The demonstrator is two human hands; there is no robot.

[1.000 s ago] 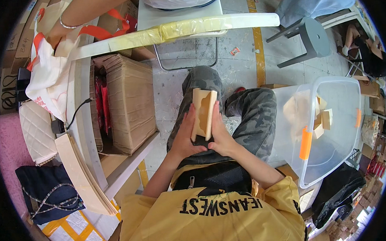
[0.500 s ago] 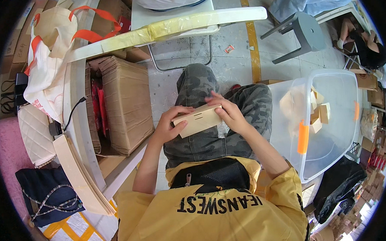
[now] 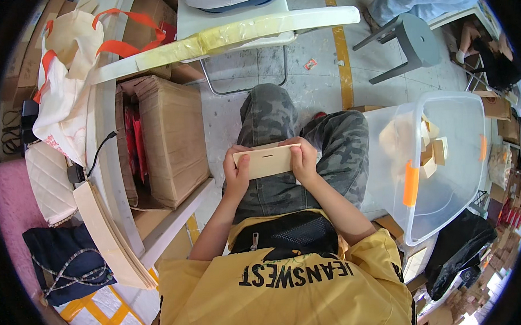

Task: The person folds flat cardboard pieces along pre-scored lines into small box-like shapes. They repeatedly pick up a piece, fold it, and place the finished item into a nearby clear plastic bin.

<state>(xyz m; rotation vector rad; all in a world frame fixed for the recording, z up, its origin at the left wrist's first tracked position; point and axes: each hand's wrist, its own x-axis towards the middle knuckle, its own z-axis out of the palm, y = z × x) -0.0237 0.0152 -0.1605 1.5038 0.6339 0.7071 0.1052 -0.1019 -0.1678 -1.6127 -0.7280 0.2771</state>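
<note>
Wooden box turned flat and gripped at both ends over the lap

The pale wooden box (image 3: 266, 160), which was held upright a second ago and was tilting half a second ago, is now laid level, its slotted face turned up. Its left end is clasped by the left hand (image 3: 236, 174) and its right end by the right hand (image 3: 303, 159), fingers closed around it. The slotted face is thus brought up for handling. A clear plastic bin (image 3: 449, 212) with similar wooden pieces is set just beside the right knee.

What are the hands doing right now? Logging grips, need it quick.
Left hand: closed on the left end of the flat wooden piece.
Right hand: closed on its right end.
</note>
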